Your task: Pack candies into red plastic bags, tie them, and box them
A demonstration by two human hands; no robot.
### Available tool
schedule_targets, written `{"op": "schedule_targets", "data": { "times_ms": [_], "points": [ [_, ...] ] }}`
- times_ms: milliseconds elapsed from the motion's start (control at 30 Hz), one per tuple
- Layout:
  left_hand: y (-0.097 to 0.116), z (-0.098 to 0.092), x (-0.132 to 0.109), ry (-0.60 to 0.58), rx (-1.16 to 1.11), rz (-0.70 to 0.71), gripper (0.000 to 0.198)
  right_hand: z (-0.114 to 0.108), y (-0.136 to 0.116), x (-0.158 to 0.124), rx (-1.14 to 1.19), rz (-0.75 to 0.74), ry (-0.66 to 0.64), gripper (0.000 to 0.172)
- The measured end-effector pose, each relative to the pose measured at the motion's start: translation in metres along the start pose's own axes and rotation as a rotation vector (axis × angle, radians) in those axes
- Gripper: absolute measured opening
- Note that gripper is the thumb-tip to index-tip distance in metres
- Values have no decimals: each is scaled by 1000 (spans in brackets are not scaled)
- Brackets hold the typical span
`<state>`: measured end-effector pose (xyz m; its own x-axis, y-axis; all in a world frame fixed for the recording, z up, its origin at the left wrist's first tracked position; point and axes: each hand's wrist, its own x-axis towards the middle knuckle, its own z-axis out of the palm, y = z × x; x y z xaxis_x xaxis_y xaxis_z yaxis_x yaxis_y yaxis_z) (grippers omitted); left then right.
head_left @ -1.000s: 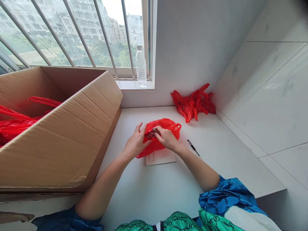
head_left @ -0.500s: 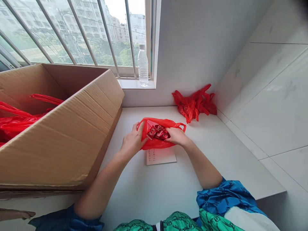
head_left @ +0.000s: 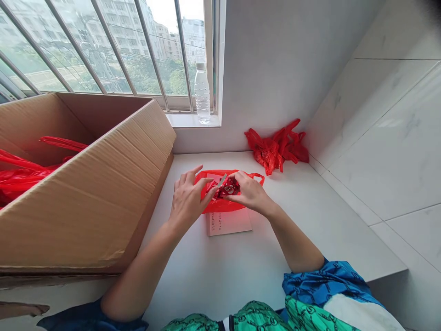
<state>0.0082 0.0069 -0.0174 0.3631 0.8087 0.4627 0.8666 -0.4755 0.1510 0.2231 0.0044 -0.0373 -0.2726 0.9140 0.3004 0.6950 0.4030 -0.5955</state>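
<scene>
one shiny red packet (head_left: 230,187) is pinched between the thumb and fingers of the right hand (head_left: 253,193), just above the open mouth of a red plastic bag (head_left: 225,205). the left hand (head_left: 188,195) faces it from the other side, fingers and thumb spread apart, thumb tip beside the packet's pale end; whether it touches cannot be told. more wrapped pieces (head_left: 209,185) lie inside the bag, partly hidden by the hands.

half a second ago the right hand was down among the pieces at the bag's right side, and the left hand was at its left rim. now a single packet is up above the pile and the left thumb has come in over the opening, which suggests that this one piece has been singled out for handling.

the bag overlaps the far part of a pale pad (head_left: 232,224) printed with columns of small marks, too small to read. both sit on a white desk (head_left: 206,271). farther out, bunched red bags (head_left: 275,147) lie in the back right corner. to the left stands a large open cardboard box (head_left: 89,197) with more red plastic (head_left: 29,177) inside. a clear bottle (head_left: 202,96) stands upright on the sill (head_left: 182,121) of a barred window (head_left: 149,50).
</scene>
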Motion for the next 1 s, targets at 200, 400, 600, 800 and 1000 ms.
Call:
{"op": "schedule_targets", "data": {
  "times_ms": [200, 400, 600, 800, 1000],
  "points": [
    [6, -11, 0, -110, -375, -47, 35, -3, -18, -7, 124, -119, 44, 46],
    [7, -23, 4, -232, -884, -188, 30, -12, -11, -5, 684, 13, -205, 34],
    [8, -29, 4, -287, -1042, -158, 29, -12, -11, -5, 780, 11, -191, 28],
    [9, -29, 1, -49, -766, 65, 15, -21, -21, -14, 416, -107, 9, 23],
    [4, -24, 1, 88, -737, 191, 6, -23, -12, -11, 750, 100, -251, 53]
  ]
}}
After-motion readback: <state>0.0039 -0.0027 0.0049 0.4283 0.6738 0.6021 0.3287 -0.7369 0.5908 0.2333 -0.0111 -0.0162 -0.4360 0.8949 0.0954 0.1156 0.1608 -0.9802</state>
